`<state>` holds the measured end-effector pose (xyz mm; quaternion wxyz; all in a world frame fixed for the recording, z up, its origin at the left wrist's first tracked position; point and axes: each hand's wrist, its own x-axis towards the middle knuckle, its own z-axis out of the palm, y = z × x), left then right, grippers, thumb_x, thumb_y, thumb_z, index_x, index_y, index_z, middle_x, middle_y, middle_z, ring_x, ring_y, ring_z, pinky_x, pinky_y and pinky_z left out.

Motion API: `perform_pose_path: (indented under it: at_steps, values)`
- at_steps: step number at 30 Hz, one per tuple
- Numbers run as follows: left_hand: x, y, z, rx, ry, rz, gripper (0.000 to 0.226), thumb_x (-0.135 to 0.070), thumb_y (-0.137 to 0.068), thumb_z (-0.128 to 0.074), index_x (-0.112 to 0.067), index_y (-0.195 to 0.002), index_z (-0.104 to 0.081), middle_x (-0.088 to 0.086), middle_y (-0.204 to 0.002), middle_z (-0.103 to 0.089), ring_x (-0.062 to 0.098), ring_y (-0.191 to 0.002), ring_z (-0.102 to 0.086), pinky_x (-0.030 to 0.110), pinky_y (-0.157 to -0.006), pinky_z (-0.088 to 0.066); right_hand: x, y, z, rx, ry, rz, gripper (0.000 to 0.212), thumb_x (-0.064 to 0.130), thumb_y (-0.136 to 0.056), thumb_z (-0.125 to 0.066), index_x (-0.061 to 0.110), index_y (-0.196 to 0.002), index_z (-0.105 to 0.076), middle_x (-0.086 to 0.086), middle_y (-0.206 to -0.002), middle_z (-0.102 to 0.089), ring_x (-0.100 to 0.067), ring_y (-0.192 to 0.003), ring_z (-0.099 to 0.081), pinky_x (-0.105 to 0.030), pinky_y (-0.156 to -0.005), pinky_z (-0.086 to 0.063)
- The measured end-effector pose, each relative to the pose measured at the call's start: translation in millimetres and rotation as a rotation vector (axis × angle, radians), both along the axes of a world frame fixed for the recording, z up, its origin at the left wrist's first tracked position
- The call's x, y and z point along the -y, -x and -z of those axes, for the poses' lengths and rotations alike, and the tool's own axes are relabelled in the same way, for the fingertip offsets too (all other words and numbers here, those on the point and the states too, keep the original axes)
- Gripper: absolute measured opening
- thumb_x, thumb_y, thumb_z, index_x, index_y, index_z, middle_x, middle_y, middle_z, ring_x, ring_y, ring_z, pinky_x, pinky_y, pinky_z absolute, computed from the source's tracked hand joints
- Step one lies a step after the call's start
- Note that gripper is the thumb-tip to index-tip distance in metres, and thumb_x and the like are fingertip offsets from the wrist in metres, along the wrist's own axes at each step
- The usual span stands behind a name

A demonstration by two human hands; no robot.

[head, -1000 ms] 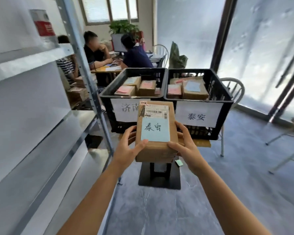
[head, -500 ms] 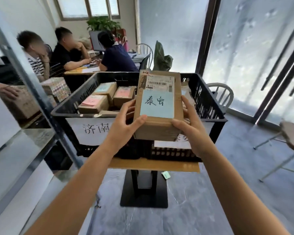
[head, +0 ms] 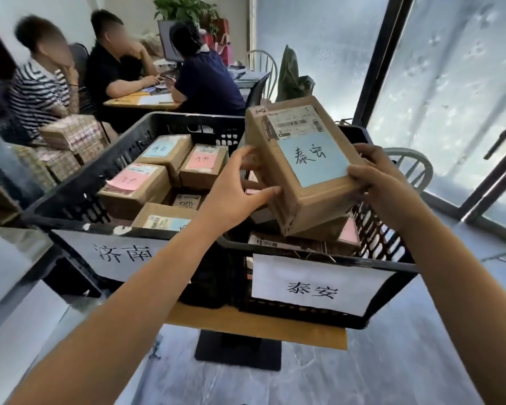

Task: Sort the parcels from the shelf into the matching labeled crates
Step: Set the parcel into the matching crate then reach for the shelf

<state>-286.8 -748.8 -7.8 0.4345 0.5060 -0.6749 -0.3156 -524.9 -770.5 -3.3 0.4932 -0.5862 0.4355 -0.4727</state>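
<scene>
Over the right crate [head: 392, 266], both hands' fingers [head: 362, 173] grip a tilted, blue-labelled brown parcel [head: 301, 168].

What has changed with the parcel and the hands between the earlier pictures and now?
The parcel with the blue 泰安 note was carried forward from in front of the crates to above the 泰安 crate, and it is now tilted. The left hand and right hand hold it at its sides, the same grip as before. Both crates stand side by side as earlier.
</scene>
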Motion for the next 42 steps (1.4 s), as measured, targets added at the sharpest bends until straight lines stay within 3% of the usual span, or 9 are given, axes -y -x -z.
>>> perform_pose_path:
  at_steps: [3, 7, 12, 16, 22, 27, 31, 36, 42]
  values:
    - [23, 6, -2, 0.087, 0.018, -0.039, 0.114, -0.032, -0.060, -0.085, -0.030, -0.145, -0.009, -0.002, -0.143, -0.023, 0.007, -0.129, -0.031, 0.030, -0.110, -0.028, 20, 8, 5, -0.037, -0.037, 0.024, 0.034, 0.029, -0.065, -0.059, 0.030, -0.099, -0.053, 0.004, -0.099, -0.055, -0.013, -0.086, -0.053, -0.016, -0.058, -0.045]
    - [39, 8, -2, 0.247, 0.061, -0.036, 0.141, -0.037, -0.046, -0.089, -0.027, -0.146, 0.010, 0.004, -0.153, 0.006, 0.016, -0.143, 0.001, 0.038, -0.115, -0.008, 33, 18, 8, -0.077, -0.076, -0.013, 0.031, 0.027, -0.068, -0.056, 0.025, -0.099, -0.058, 0.003, -0.097, -0.057, -0.015, -0.088, -0.051, -0.024, -0.069, -0.041]
    - [43, 5, 11, 0.279, 0.091, -0.007, 0.130, -0.039, -0.047, -0.088, -0.029, -0.147, -0.006, 0.001, -0.144, -0.025, 0.005, -0.129, -0.016, 0.028, -0.110, -0.013, 38, 20, 22, -0.067, -0.139, -0.089, 0.037, 0.029, -0.068, -0.058, 0.024, -0.104, -0.063, 0.001, -0.104, -0.060, -0.015, -0.096, -0.053, -0.029, -0.078, -0.042]
    - [49, -8, 12, 0.264, 0.111, -0.076, 0.115, -0.039, -0.049, -0.087, -0.027, -0.144, -0.024, -0.001, -0.145, -0.027, 0.012, -0.137, -0.019, 0.031, -0.112, -0.017, 40, 21, 27, -0.011, -0.194, -0.121, 0.071, 0.046, -0.046, -0.077, 0.026, -0.113, -0.062, -0.001, -0.114, -0.061, -0.014, -0.098, -0.057, -0.026, -0.076, -0.045]
    - [51, -21, 16, 0.250, 0.051, -0.072, 0.104, -0.038, -0.049, -0.087, -0.025, -0.139, -0.036, 0.000, -0.139, -0.040, 0.012, -0.130, -0.033, 0.026, -0.107, -0.024, 32, 12, 23, -0.124, -0.260, -0.062, 0.039, 0.051, -0.082, -0.055, 0.042, -0.120, -0.055, 0.001, -0.131, -0.052, -0.023, -0.116, -0.051, -0.036, -0.079, -0.050]
    - [47, -22, 16, 0.197, -0.019, -0.091, 0.099, -0.032, -0.052, -0.088, -0.029, -0.138, -0.039, -0.001, -0.132, -0.037, 0.004, -0.118, -0.031, 0.038, -0.109, -0.033, 7, -9, 17, -0.357, -0.069, 0.170, 0.052, 0.039, -0.093, -0.048, 0.034, -0.141, -0.028, -0.004, -0.135, -0.048, -0.021, -0.116, -0.051, -0.047, -0.098, -0.046]
    - [42, -23, 11, 0.216, -0.022, -0.088, 0.094, -0.031, -0.055, -0.087, -0.030, -0.136, -0.041, -0.003, -0.127, -0.036, 0.004, -0.117, -0.032, 0.022, -0.104, -0.026, -11, -20, 15, -0.425, -0.011, 0.103, 0.069, 0.041, -0.082, -0.062, 0.029, -0.136, -0.021, 0.004, -0.125, -0.041, -0.010, -0.109, -0.046, -0.019, -0.087, -0.039]
    - [33, -22, -3, 0.213, -0.088, -0.011, 0.084, -0.054, -0.061, -0.067, -0.030, -0.137, -0.042, -0.007, -0.132, -0.038, 0.002, -0.114, -0.034, 0.018, -0.094, -0.025, -9, -3, 12, -0.403, -0.052, -0.065, 0.100, 0.061, -0.051, -0.079, 0.040, -0.136, -0.031, 0.015, -0.133, -0.042, -0.011, -0.127, -0.041, -0.034, -0.104, -0.040]
    - [35, -26, -5, 0.335, -0.259, 0.080, 0.066, -0.044, -0.081, -0.064, -0.036, -0.140, -0.035, 0.000, -0.141, -0.037, 0.013, -0.115, -0.038, 0.025, -0.095, -0.032, -4, 10, 8, -0.581, -0.021, -0.238, 0.128, 0.078, -0.029, -0.074, 0.045, -0.141, -0.021, 0.022, -0.146, -0.016, -0.004, -0.136, -0.023, -0.032, -0.117, -0.020]
